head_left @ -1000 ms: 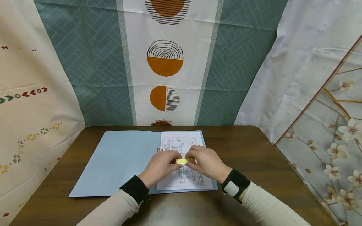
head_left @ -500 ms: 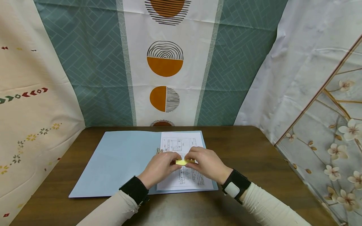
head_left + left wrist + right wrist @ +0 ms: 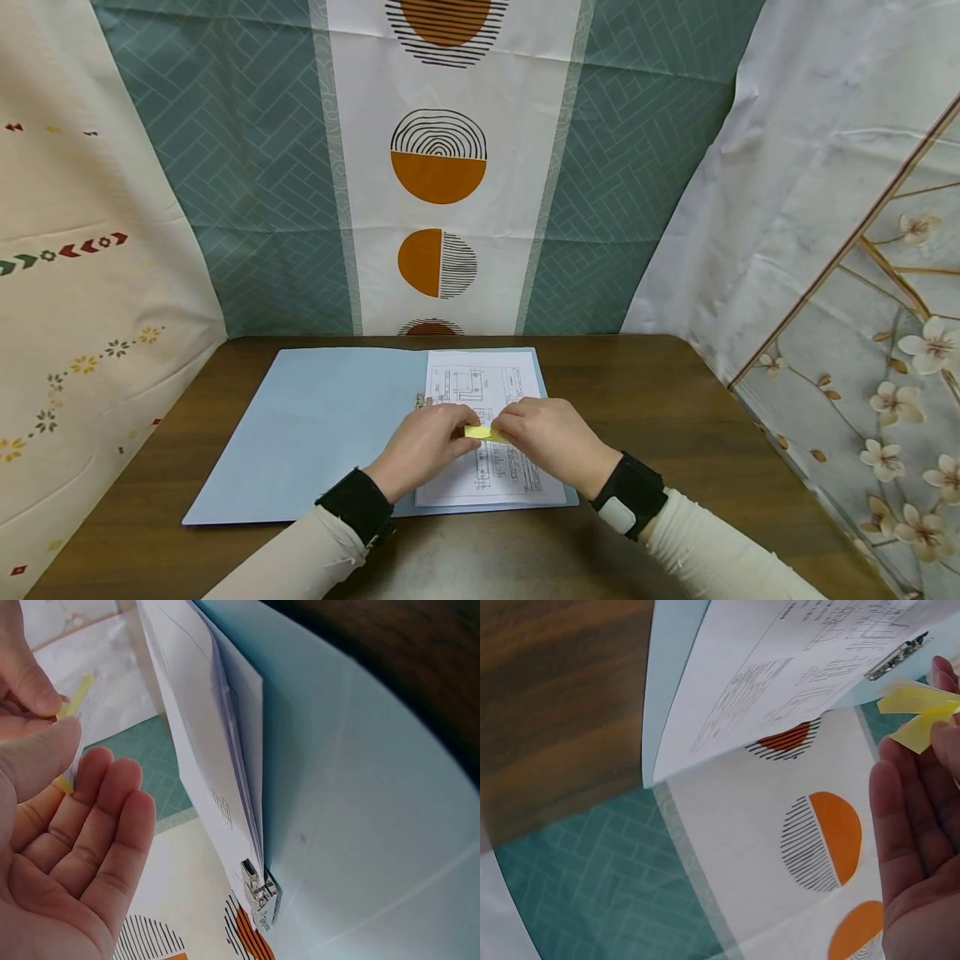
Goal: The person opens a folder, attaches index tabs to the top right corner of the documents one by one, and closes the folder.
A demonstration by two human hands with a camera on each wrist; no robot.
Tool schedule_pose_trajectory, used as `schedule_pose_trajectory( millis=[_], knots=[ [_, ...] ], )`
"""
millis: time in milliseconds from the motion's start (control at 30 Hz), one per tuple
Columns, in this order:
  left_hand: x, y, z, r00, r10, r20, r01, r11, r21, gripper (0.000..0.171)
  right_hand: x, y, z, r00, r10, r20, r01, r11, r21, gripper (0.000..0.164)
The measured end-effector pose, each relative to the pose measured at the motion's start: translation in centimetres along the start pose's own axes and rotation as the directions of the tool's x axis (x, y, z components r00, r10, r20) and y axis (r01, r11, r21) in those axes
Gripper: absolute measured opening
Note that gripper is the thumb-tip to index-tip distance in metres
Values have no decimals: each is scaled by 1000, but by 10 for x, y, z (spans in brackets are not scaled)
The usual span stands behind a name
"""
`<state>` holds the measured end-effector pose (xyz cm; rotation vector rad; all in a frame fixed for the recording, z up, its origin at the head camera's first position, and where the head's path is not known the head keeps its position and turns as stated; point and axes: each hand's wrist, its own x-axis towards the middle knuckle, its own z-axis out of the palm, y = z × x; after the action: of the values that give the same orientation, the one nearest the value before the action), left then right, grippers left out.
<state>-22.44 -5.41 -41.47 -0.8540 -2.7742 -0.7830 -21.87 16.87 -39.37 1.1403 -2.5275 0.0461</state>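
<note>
Over the open folder, both hands meet at a small yellow sticky note pad (image 3: 480,432). My left hand (image 3: 422,442) pinches its left end between thumb and fingers. At the other end my right hand (image 3: 558,437) pinches the yellow paper. Two yellow flaps of the sticky notes (image 3: 913,701) stand apart in the right wrist view. In the left wrist view, pale backing with print shows between yellow edges. Beneath the hands lie printed white sheets (image 3: 495,371) with line drawings, in the right half of the light blue folder (image 3: 322,425).
A metal clip (image 3: 261,896) holds the sheets near the folder's fold. The folder lies on a dark wooden table (image 3: 622,400). Patterned cloth hangs behind the table (image 3: 637,150) and along both sides.
My right hand has turned slightly and its fingers have closed further over the right end of the sticky note pad, covering more of it. The left hand has hardly moved.
</note>
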Motion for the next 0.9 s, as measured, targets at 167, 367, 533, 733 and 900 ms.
schedule_pose_trajectory(
  millis=[167, 367, 533, 733, 900],
  knots=[
    [0, 0, 1, 1000, -15, 4, 15, 1000, -9, 19, -1, 0, -1, 999, -29, -13, 29, 999, -42, 33],
    [0, -1, 1, 1000, -21, 9, 21, 1000, -22, 18, 0, 1, 0, 999, -26, -24, 25, 999, -40, 30],
    [1, -1, 0, 1000, -9, 8, 10, 1000, -20, 16, 2, 2, 0, 999, -17, -40, 15, 1000, -26, 28],
    [1, -1, -1, 1000, 3, 11, -3, 1000, -7, 16, 3, 2, -1, 999, 10, -54, -9, 1000, 5, 22],
    [0, -1, -1, 1000, -2, 15, 2, 1000, -6, 16, 3, 1, -2, 996, 61, -65, -57, 996, 65, 19]
  ],
)
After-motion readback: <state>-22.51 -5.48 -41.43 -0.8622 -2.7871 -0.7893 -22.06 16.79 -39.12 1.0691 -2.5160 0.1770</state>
